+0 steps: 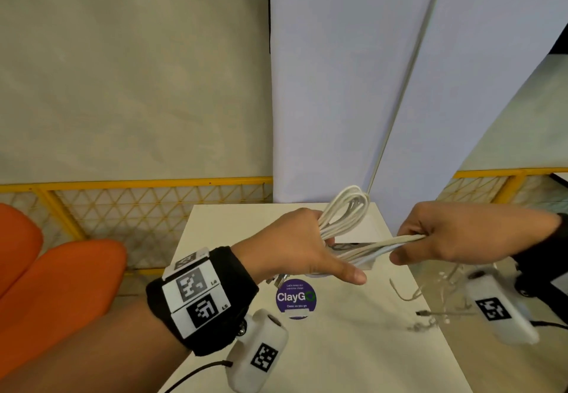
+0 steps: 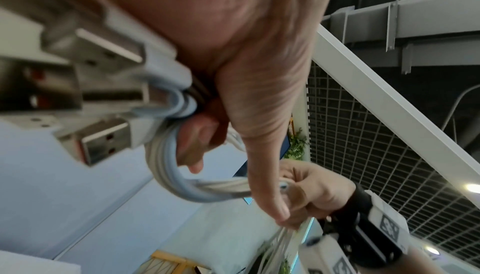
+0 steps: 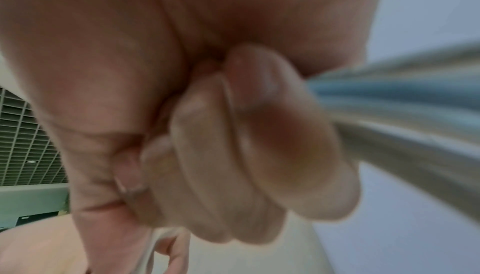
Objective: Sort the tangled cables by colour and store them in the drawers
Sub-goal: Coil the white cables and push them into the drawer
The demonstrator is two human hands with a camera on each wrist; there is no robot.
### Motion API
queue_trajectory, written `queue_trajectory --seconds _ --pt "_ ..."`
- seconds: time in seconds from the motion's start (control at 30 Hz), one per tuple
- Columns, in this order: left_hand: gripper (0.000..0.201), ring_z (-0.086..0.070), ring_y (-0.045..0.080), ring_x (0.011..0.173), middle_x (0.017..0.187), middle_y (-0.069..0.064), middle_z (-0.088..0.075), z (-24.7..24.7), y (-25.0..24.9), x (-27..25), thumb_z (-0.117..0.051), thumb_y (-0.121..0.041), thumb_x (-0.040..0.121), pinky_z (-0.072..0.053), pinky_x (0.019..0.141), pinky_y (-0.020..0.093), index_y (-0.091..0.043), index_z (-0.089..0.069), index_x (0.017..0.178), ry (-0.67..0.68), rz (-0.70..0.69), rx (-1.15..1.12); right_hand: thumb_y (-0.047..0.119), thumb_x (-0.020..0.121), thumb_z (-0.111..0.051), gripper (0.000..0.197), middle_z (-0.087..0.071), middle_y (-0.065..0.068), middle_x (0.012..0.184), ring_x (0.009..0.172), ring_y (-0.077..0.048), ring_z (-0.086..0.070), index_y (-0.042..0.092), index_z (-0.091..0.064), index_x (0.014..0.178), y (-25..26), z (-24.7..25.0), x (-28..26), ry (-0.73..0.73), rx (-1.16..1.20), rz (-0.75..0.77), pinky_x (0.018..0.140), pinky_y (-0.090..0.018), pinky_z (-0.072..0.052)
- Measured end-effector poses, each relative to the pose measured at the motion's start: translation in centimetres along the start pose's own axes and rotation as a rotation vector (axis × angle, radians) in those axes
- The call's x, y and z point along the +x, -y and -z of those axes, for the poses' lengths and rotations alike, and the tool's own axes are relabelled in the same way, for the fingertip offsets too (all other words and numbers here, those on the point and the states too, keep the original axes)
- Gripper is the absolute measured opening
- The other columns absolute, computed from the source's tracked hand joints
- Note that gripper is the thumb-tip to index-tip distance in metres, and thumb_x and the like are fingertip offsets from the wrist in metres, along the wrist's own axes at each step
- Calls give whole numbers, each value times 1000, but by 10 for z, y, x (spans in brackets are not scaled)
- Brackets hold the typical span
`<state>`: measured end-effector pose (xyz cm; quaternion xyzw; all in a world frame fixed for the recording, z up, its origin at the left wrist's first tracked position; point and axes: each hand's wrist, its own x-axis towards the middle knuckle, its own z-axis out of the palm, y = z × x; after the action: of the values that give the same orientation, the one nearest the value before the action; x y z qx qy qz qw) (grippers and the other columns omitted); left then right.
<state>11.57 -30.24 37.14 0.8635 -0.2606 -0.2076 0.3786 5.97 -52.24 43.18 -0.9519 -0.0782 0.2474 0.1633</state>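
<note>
Over the white table (image 1: 353,346), from the head view, we are holding a bundle of white cables (image 1: 347,208) up in the air between both hands. Our left hand (image 1: 295,248) is gripping the looped part, fingers curled round it, thumb sticking out to the right, and the loops are fanning up past the knuckles. Our right hand (image 1: 455,236) is clenching the straight run of the same strands, which are stretching taut between the two fists. Below, a purple round sticker (image 1: 295,297) is lying on the table, and a blurred tangle of thin leads (image 1: 430,316) is sitting near the right edge, under our right wrist. An orange seat (image 1: 61,276) is showing at far left, with a yellow mesh rail (image 1: 138,196) behind it.

Switching to the left wrist view, we are seeing the left hand (image 2: 254,73) from beneath, fingers wrapping the cables (image 2: 182,180). Several USB plugs (image 2: 103,139) are poking out toward the lens, big and blurred. Farther off, the right hand (image 2: 319,192) is closing on the far end of the bundle.

Over to the right wrist view now: the right hand (image 3: 233,135) is filling the picture as a tight fist, fingers (image 3: 285,145) folded over the cables (image 3: 402,102), which are running out to the right edge, soft with blur. Where the drawers are, we cannot tell.
</note>
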Motion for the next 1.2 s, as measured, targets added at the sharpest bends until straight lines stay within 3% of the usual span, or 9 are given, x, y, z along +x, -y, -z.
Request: queue_trajectory --seconds 0.17,0.4,0.57,0.77,0.83,0.93,1.07,1.13,1.2 --pt "57 -51 9 59 63 -10 -54 -5 3 1 -93 -52 58 -38 54 22 -14 -63 87 -24 46 112 40 89 -65 50 -27 -2 58 53 -19 -24 13 -34 60 1 10 1 -23 -76 -38 50 -28 -22" --pt "54 -37 8 42 53 -7 -44 -9 16 2 -90 -44 67 -24 36 17 -18 -43 59 -18 125 332 35 82 -68 44 -28 -3 57 52 -20 -27 16 -37 59 -7 32 -3 -63 -135 -64 53 -34 -26" --pt "36 -48 10 56 68 -4 -54 -11 26 -1 -81 -33 74 -34 45 20 -17 -50 77 36 214 293 29 81 -69 44 -28 -1 55 50 -17 -26 15 -34 57 -13 34 4 -109 -154 -77 52 -33 -26" --pt "24 -45 18 54 54 -4 -54 -33 37 -2 -69 -15 78 -37 55 26 -13 -53 60 212 283 19 34 80 -72 45 -30 5 49 45 -12 -26 14 -40 54 -16 16 32 -148 -158 -44 47 -23 -25" --pt "26 -42 17 49 53 -2 -53 -39 37 -3 -68 -15 82 -37 51 25 -12 -55 59 289 333 -41 42 76 -76 38 -44 7 52 45 -10 -38 15 -52 64 -17 9 41 -129 -219 -31 48 -24 -34" --pt "31 -27 18 48 59 9 -41 -38 30 -4 -67 -13 81 -25 48 27 -12 -49 55 376 382 -257 52 68 -79 44 -64 10 83 62 -5 -59 39 -49 97 -5 -7 46 -40 -211 36 64 -29 -53" --pt "37 -22 12 44 51 0 -39 -34 23 -3 -64 -8 82 -18 41 20 -14 -48 49 449 447 -391 54 64 -83 99 -46 16 121 80 2 -57 49 -16 135 19 -27 50 -79 -299 227 74 -24 -49" --pt "39 -21 10 42 53 1 -35 -31 22 -3 -65 -10 81 -17 41 19 -16 -49 45 480 468 -411 56 66 -79 102 -37 15 128 76 -12 -56 48 -11 141 28 -37 52 -169 -547 314 71 -33 -49" --pt "44 -21 8 37 48 -1 -36 -27 22 -4 -61 -8 85 -17 38 16 -16 -47 44 505 479 -437 59 74 -69 81 -39 11 125 75 -20 -59 44 -24 140 36 -46 55 -258 -743 378 61 -33 -43"
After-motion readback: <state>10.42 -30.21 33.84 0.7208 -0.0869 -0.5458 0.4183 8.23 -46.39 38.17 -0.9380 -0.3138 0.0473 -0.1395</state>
